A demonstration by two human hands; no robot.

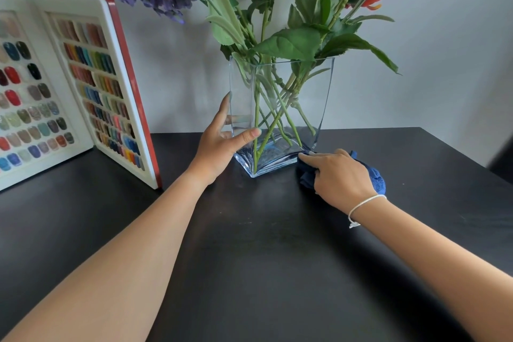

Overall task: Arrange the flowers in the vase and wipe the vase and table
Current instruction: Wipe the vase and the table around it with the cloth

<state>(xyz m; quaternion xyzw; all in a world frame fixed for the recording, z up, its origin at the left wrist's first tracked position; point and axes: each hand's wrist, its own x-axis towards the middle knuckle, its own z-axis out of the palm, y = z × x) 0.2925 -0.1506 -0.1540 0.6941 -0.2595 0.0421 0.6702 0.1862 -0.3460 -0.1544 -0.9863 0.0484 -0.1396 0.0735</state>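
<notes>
A clear square glass vase (302, 108) stands on the dark table (263, 244) near the wall. Several flowers (280, 44) with green stems and leaves stand in it, with purple and orange blooms at the top of the view. My left hand (222, 139) holds the vase's left side, thumb across the front face and fingers behind the left wall. My right hand (338, 175) presses a blue cloth (374, 175) on the table against the vase's lower right corner, its forefinger touching the glass base.
An open white sample book (69, 86) with rows of coloured nail swatches and a red edge stands at the left on the table. A pale wall runs behind. The table's right edge falls off at the far right.
</notes>
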